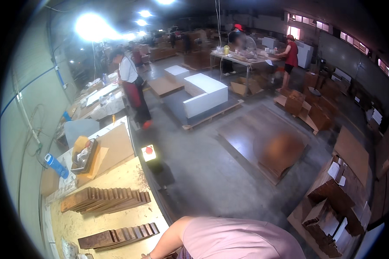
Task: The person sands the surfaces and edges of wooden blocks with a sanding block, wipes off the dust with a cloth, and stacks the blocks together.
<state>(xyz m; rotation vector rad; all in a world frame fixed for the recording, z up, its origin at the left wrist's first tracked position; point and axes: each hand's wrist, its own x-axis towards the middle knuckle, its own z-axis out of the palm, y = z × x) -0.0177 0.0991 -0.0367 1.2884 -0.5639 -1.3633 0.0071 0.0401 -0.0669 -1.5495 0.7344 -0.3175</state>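
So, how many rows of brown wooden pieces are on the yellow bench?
2 visible: the farther row, near the open box, and the nearer row, beside the bent arm, which may hide more at the lower edge.

White unit [205, 102] on pallet [214, 115]. Left of unit: person in white shirt [129, 71]. Beyond unit: cluttered table [231, 57]. Nearer, right: flat brown board [242, 129]. Well left: blue bottle [56, 165].
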